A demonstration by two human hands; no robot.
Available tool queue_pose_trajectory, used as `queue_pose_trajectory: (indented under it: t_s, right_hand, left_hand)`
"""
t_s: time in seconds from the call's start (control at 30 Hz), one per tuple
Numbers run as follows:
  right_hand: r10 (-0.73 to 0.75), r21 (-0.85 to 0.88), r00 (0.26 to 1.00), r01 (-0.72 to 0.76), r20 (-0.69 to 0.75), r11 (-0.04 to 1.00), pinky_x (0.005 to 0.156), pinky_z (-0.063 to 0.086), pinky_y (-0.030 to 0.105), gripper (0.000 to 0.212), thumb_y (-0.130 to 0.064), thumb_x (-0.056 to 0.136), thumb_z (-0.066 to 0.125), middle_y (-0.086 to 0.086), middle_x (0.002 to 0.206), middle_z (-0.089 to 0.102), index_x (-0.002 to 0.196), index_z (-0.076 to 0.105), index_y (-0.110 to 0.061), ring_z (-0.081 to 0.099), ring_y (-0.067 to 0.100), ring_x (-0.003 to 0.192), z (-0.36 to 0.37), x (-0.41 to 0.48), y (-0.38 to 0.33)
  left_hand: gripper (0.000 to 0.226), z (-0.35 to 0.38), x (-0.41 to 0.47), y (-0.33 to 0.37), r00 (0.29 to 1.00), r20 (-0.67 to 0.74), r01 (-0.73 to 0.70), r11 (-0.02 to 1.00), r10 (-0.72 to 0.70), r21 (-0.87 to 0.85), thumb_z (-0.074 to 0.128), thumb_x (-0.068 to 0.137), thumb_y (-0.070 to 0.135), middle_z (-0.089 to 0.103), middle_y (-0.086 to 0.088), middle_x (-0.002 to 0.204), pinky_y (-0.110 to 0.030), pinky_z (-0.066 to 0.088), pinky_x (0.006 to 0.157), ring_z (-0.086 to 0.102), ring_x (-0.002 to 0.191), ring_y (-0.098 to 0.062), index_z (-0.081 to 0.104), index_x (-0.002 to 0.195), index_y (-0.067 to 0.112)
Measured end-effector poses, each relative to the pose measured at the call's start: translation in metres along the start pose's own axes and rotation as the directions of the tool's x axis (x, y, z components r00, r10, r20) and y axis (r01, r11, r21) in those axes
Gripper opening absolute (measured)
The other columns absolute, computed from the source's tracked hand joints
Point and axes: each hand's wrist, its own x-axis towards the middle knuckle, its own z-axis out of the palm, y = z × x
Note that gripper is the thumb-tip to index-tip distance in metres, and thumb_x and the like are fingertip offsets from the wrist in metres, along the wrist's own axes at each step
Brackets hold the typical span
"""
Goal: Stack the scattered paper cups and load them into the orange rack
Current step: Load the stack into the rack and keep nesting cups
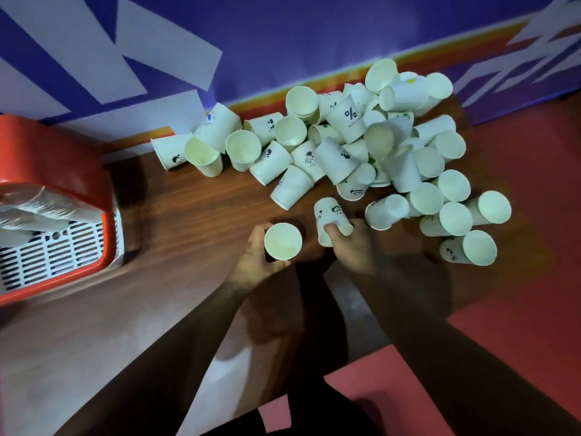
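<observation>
1. A large heap of paper cups (361,146) was seen lying scattered across the far side of the wooden table (188,215), most of them tipped on their sides and many overlapping or touching, against a blue and white banner (283,36).
2. The left hand (256,258) was closed around an upright cup (283,241), its mouth open to the camera; whether more cups were nested beneath it could not be told.
3. The right hand (350,245) was curled onto a printed cup (330,220) at the near edge of the heap, with fingers hooked into its mouth.
4. The orange rack (63,171) was shown at the left edge of the table, well apart from the heap, with stacked cups (41,207) already laid across its white slotted base.
5. The job was judged to be at an early to middle stage: some stacks had been loaded, but the bulk of the cups remained loose and unstacked.
</observation>
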Motion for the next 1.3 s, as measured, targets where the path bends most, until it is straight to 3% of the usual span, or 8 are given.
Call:
queue_pose_trajectory:
  t_s: [0.2,0.33,0.47,0.63,0.8,1.0,1.13,1.3]
  right_hand:
    - [-0.247,0.061,0.968,0.244,0.053,0.968,0.095,0.047,0.038,0.064,-0.044,0.071,0.065,0.004,0.122,0.057,0.127,0.051,-0.017,0.054,0.021,0.112,-0.047,-0.010,0.004]
    - [-0.459,0.130,0.870,0.441,0.179,0.888,0.097,0.049,0.041,0.073,-0.047,0.070,0.070,0.002,0.125,0.053,0.133,0.038,-0.027,0.056,0.017,0.114,-0.063,-0.022,-0.003]
    - [-0.634,0.006,0.731,0.654,0.251,0.756,0.098,0.045,0.042,0.069,-0.045,0.072,0.074,-0.002,0.123,0.050,0.129,0.043,-0.023,0.050,0.015,0.115,-0.066,-0.032,-0.008]
    - [-0.645,-0.157,0.691,0.713,0.326,0.684,0.106,0.033,0.035,0.091,-0.048,0.071,0.078,0.002,0.136,0.052,0.144,0.035,-0.015,0.046,0.022,0.124,-0.047,-0.035,-0.013]
    - [-0.686,-0.372,0.611,0.789,0.395,0.489,0.099,0.033,0.043,0.089,-0.050,0.073,0.071,0.005,0.133,0.055,0.145,0.033,-0.014,0.045,0.030,0.118,-0.019,-0.030,0.002]
    - [-0.659,-0.310,0.622,0.782,0.422,0.540,0.107,0.032,0.044,0.088,-0.048,0.079,0.068,0.009,0.146,0.043,0.149,0.030,-0.011,0.040,0.030,0.130,-0.014,-0.023,0.021]
    - [-0.669,-0.224,0.725,0.688,0.164,0.690,0.106,0.037,0.043,0.067,-0.044,0.084,0.063,0.017,0.132,0.050,0.135,0.048,-0.003,0.045,0.033,0.124,-0.040,-0.005,0.025]
    - [-0.568,-0.452,0.818,0.475,-0.088,0.755,0.099,0.043,0.048,0.054,-0.031,0.086,0.059,0.023,0.130,0.050,0.128,0.050,0.002,0.048,0.040,0.120,-0.084,0.039,0.038]
  left_hand:
    - [0.059,0.006,0.000,0.003,0.991,0.119,-0.075,0.977,0.052,0.197,0.058,0.074,-0.001,0.054,-0.006,0.135,-0.019,0.036,0.101,0.050,0.128,-0.022,0.054,0.133,0.007]
    - [0.040,-0.020,0.021,0.014,0.980,-0.093,0.195,0.940,-0.175,0.281,0.059,0.083,-0.002,0.066,-0.013,0.122,-0.027,0.041,0.087,0.061,0.114,-0.031,0.060,0.122,0.008]
    - [0.037,-0.032,0.054,0.039,0.975,-0.186,0.167,0.950,-0.119,0.265,0.070,0.088,0.023,0.061,-0.014,0.119,-0.029,0.039,0.087,0.057,0.113,-0.029,0.058,0.119,0.007]
    - [0.060,-0.034,0.091,0.050,0.974,-0.160,0.201,0.934,-0.159,0.297,0.065,0.075,0.066,0.061,-0.018,0.091,-0.042,0.044,0.073,0.060,0.098,-0.040,0.056,0.087,0.008]
    - [0.056,-0.028,0.101,0.058,0.967,-0.165,0.240,0.917,-0.196,0.318,0.068,0.087,0.053,0.066,-0.010,0.108,-0.033,0.042,0.079,0.062,0.105,-0.029,0.063,0.111,0.003]
    - [0.048,-0.020,0.100,0.059,0.961,-0.162,0.267,0.906,-0.224,0.329,0.062,0.094,0.046,0.070,-0.016,0.113,-0.031,0.040,0.080,0.062,0.106,-0.031,0.070,0.105,0.000]
    - [0.042,-0.017,0.094,0.059,0.957,-0.183,0.270,0.921,-0.225,0.282,0.070,0.088,0.045,0.066,-0.007,0.102,-0.030,0.039,0.075,0.061,0.096,-0.023,0.066,0.102,0.006]
    - [0.045,-0.021,0.065,0.059,0.949,-0.239,0.245,0.957,-0.204,0.157,0.074,0.084,0.047,0.058,0.005,0.087,-0.031,0.040,0.066,0.057,0.081,-0.015,0.054,0.102,0.011]
